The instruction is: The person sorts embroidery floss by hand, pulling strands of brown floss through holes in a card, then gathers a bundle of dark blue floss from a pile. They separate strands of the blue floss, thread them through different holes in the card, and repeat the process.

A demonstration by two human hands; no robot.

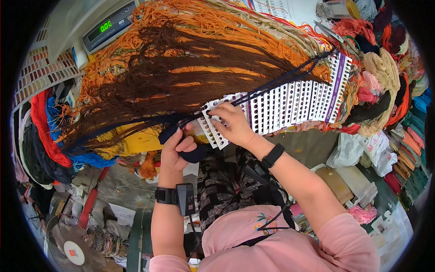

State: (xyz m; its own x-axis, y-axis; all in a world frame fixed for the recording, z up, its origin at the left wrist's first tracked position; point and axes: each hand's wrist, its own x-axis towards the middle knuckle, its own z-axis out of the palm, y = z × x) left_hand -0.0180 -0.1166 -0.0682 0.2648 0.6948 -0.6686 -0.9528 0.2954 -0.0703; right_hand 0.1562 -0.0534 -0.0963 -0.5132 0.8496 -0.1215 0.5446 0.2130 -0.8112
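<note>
A long bunch of dark navy thread (267,90) runs across the work from far right to lower left. My left hand (178,147) is closed on it, with thumb and index finger pinching the strands and a dark bundle (195,154) hanging beside the palm. Over the left end of a row of white punched cards (290,104) lies my right hand (233,127), its fingers curled together beside the thread. Whatever its fingertips pinch is too small to make out. Loose brown thread (149,77) spreads beyond both hands, partly hiding orange thread (253,27).
A scale (108,29) with a lit green display stands at the far left. Scissors (328,31) and a clear jar (337,9) lie far right. Coloured skeins (380,68) crowd both sides. A fan (72,249) stands at the lower left, plastic bags (362,149) at the right.
</note>
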